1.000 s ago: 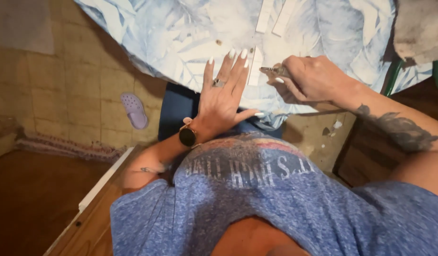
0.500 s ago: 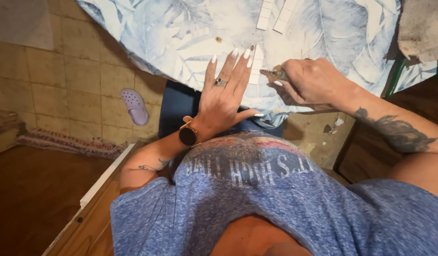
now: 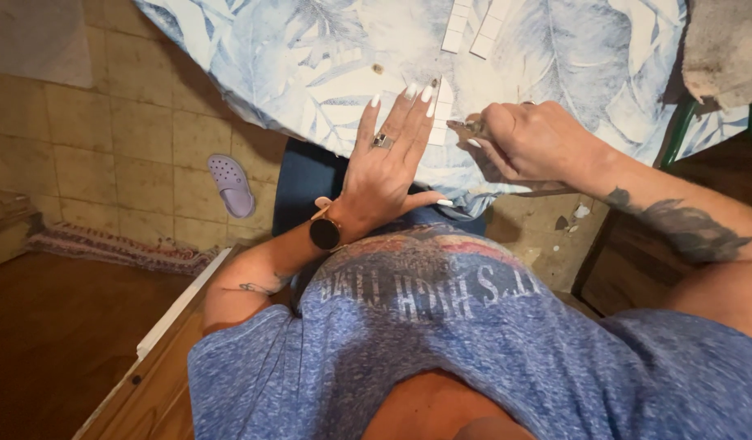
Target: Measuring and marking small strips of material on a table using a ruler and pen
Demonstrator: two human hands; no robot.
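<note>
The left hand (image 3: 390, 167) lies flat and open, palm down, fingers extended together, pressing a white strip (image 3: 441, 114) against the tabletop (image 3: 311, 65), which is covered by a blue-and-white leaf-print cloth. A ring sits on one finger and a dark round watch (image 3: 325, 233) on the wrist. The right hand (image 3: 527, 143) is closed around a small metal tool (image 3: 466, 125), whose tip points left and sits just beside the left fingertips at the strip's edge. More white strips (image 3: 471, 28) lie farther up the cloth, apart from both hands. Below the tabletop edge, a lilac clog (image 3: 231, 184) rests on the tiled floor (image 3: 107, 155), with a striped rug (image 3: 107, 248) nearby.
</note>
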